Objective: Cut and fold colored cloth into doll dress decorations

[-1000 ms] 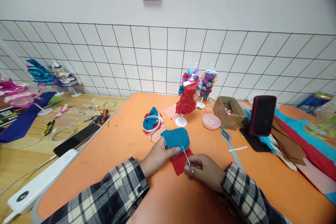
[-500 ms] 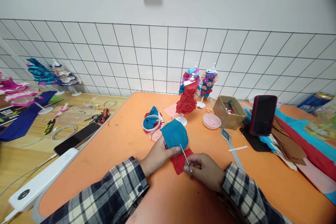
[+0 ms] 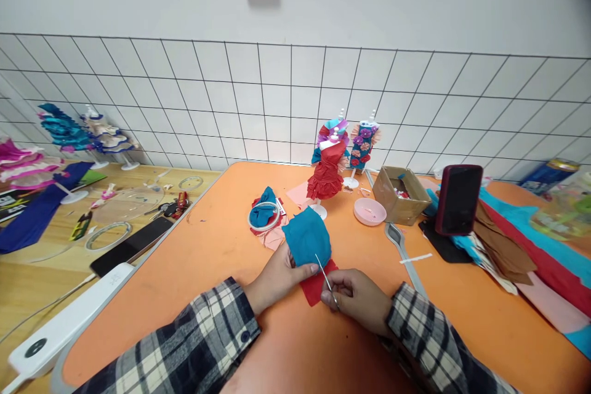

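Pinched by its lower edge, a rounded piece of teal fabric is in my left hand, with the thumb on top. My right hand grips a small pair of scissors by the handles. Their thin blades point up and left and lie over the teal fabric's lower right edge, beside my left thumb. Below the teal fabric, a red piece of fabric lies on the orange table mat, partly covered.
Behind my hands stand a red dress on a small stand, a pink dish and a cardboard box. A ring over fabric scraps lies left of them. On the right are a propped phone and fabric strips.
The whole view has shifted slightly, with the table things a little further left. Both hands keep nearly the same grip; the teal fabric and scissors have barely moved.
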### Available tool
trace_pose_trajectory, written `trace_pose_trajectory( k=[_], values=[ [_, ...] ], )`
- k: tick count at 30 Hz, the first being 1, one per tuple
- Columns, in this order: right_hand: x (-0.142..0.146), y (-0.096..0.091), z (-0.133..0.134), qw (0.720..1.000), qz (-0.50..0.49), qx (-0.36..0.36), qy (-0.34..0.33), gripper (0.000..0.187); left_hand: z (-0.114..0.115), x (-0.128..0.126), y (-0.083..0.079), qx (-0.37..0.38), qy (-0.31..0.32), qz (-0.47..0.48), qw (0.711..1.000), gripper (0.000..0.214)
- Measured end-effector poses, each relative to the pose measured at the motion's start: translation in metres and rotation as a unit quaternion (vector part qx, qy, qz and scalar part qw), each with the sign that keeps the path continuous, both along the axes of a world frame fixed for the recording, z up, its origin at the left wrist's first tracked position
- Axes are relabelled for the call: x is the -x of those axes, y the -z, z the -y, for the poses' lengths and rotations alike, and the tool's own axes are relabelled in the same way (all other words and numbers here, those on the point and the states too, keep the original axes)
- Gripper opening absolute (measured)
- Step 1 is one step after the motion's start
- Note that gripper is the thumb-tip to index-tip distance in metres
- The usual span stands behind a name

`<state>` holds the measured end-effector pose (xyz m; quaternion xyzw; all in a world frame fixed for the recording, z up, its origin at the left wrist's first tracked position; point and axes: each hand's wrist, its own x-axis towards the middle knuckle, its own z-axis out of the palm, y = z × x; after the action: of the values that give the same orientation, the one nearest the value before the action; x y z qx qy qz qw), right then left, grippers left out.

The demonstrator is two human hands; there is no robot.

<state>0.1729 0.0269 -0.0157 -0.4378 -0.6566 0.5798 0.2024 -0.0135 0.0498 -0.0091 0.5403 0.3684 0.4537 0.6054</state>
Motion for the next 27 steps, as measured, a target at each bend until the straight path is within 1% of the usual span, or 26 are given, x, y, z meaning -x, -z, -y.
trace_pose_trajectory(
  k=[4,8,15,18,21,23,27],
  values=[
    [0.0003,-0.0015,0.0000,1.000,-0.019,0.005,-0.007,0.028,0.0010,-0.0007,-0.0002,-0.003,0.030,0.007,1.000,0.048],
    [0.0010,-0.0006,-0.0003,1.000,-0.003,0.005,0.007,0.028,0.0008,-0.0004,-0.0008,0.002,0.015,-0.003,1.000,0.051],
    [0.0009,0.0010,-0.0008,1.000,-0.001,-0.013,0.004,0.025,0.0020,-0.0001,0.0015,-0.001,0.058,0.003,0.998,0.037],
    [0.0005,0.0023,-0.0007,1.000,0.000,-0.014,0.008,0.023,0.0032,0.0010,-0.0018,-0.010,0.045,-0.009,0.999,0.034],
    [0.0010,0.0012,-0.0001,0.999,0.018,-0.033,0.016,0.021,0.0034,0.0031,-0.0042,-0.004,0.034,0.017,0.999,0.040],
    [0.0018,-0.0012,0.0008,0.998,0.034,-0.041,0.020,0.020,0.0018,0.0048,-0.0031,0.001,0.019,0.028,0.999,0.043],
    [0.0026,-0.0057,0.0017,0.998,0.048,-0.040,0.008,0.017,-0.0052,0.0082,0.0034,-0.013,-0.016,-0.009,1.000,0.039]
  ],
)
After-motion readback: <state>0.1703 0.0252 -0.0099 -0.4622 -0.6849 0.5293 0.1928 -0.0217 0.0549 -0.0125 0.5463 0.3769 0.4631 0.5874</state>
